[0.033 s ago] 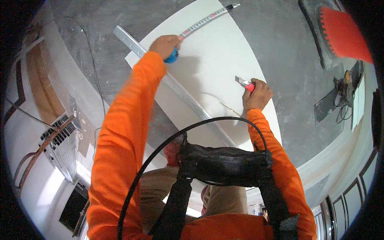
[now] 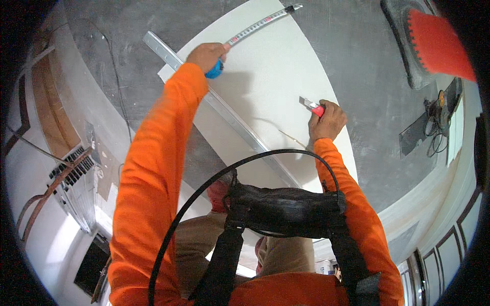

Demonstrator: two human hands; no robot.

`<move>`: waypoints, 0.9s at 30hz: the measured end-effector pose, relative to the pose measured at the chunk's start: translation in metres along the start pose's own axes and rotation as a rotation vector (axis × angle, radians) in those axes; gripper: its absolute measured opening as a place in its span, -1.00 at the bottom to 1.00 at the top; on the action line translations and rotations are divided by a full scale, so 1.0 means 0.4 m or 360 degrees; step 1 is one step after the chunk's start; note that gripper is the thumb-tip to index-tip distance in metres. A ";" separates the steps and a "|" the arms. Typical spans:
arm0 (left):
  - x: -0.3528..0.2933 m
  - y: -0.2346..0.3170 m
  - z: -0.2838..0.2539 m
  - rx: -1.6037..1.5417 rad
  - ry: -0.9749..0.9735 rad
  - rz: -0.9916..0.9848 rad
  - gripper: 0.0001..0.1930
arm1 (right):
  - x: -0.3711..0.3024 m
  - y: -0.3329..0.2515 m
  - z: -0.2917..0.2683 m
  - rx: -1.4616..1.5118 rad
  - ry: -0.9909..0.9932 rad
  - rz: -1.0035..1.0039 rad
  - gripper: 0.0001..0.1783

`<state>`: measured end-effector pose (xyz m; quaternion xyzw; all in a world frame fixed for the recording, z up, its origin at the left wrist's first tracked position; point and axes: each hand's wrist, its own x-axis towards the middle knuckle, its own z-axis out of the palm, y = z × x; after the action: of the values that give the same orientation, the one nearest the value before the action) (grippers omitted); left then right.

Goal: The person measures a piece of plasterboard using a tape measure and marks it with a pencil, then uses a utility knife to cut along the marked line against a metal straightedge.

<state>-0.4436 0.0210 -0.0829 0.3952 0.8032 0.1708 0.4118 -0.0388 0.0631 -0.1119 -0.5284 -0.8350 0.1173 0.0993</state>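
Observation:
A large white board (image 2: 278,81) lies on the grey floor, and a long metal channel (image 2: 229,117) runs diagonally across it. Close to the channel's far end, my left hand (image 2: 206,57) is closed round a blue tape measure (image 2: 215,69). Its pulled-out blade (image 2: 258,28) slants up to the right, its tip near the board's far edge. My right hand (image 2: 329,121) grips a red-handled utility knife (image 2: 317,108) over the right part of the board, blade showing toward the upper left. A thin pale strip (image 2: 292,136) lies beside that hand.
A red toothed-edge mat (image 2: 440,45) rests on a dark padded piece (image 2: 403,48) at the far right. Below it lies a tool with a coiled cord (image 2: 437,117). A thin cable (image 2: 116,76) crosses the floor at left. Black straps and a curved cable (image 2: 194,196) hang before my body.
My left hand and the tape measure have shifted very slightly left, and the blade's tip with them. The right hand with the knife has hardly moved.

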 end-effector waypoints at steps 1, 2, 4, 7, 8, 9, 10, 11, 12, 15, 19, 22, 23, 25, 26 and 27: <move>0.010 -0.022 -0.019 0.0018 -0.0033 0.0007 -0.47 | 0.000 -0.007 0.000 -0.0008 -0.0007 -0.0002 -0.64; 0.023 -0.041 -0.033 0.0091 -0.0030 -0.0026 -0.47 | 0.002 -0.012 0.001 -0.0014 -0.0016 -0.0007 -0.64; 0.046 -0.067 -0.026 0.0216 -0.0056 -0.0080 -0.47 | 0.002 0.002 0.007 -0.0045 0.0034 -0.0026 -0.65; 0.057 -0.077 -0.016 0.0251 -0.0018 -0.0061 -0.42 | -0.002 0.004 0.009 -0.0069 0.0076 -0.0098 -0.66; 0.059 -0.087 -0.026 0.0287 0.0025 -0.0027 -0.41 | 0.001 -0.011 0.010 -0.0059 0.0093 -0.0137 -0.66; 0.065 -0.092 -0.026 0.0425 0.0052 -0.0054 -0.40 | -0.003 -0.023 0.016 -0.0118 0.0074 -0.0050 -0.68; 0.064 -0.086 -0.020 0.0451 0.0031 -0.0175 -0.40 | -0.008 -0.021 0.016 -0.0129 0.0094 -0.0065 -0.68; 0.063 -0.079 -0.017 0.0479 0.0010 -0.0296 -0.41 | -0.009 -0.015 0.020 -0.0137 0.0113 -0.0080 -0.67; 0.062 -0.069 -0.013 0.0509 -0.0019 -0.0409 -0.41 | -0.012 -0.012 0.024 -0.0149 0.0136 -0.0088 -0.67; 0.023 -0.020 0.021 0.0595 0.0129 -0.0443 -0.40 | 0.022 -0.015 0.005 -0.0186 0.0050 -0.0165 -0.70; 0.024 -0.025 -0.007 0.0462 0.0056 -0.0468 -0.36 | 0.121 -0.183 0.033 0.0186 -0.0434 0.0084 -0.69; 0.025 -0.032 -0.013 0.0403 -0.0040 -0.0541 -0.35 | 0.196 -0.374 0.052 0.0272 -0.0667 -0.0101 -0.62; 0.027 -0.029 -0.012 0.0379 -0.0026 -0.0527 -0.35 | 0.227 -0.418 0.059 0.0200 -0.0736 -0.0147 -0.60; 0.029 -0.031 -0.005 0.0334 -0.0005 -0.0501 -0.35 | 0.267 -0.476 0.087 0.0076 -0.0833 -0.0213 -0.58; 0.034 -0.032 -0.001 0.0349 0.0005 -0.0479 -0.35 | 0.282 -0.496 0.099 0.0021 -0.0857 -0.0236 -0.58; 0.040 -0.042 -0.001 0.0371 0.0020 -0.0468 -0.35 | 0.292 -0.514 0.114 -0.0024 -0.0886 -0.0266 -0.57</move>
<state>-0.4578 0.0227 -0.1011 0.3176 0.8691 0.0171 0.3788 -0.2780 0.0796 -0.0888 -0.4061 -0.8716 0.2430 -0.1282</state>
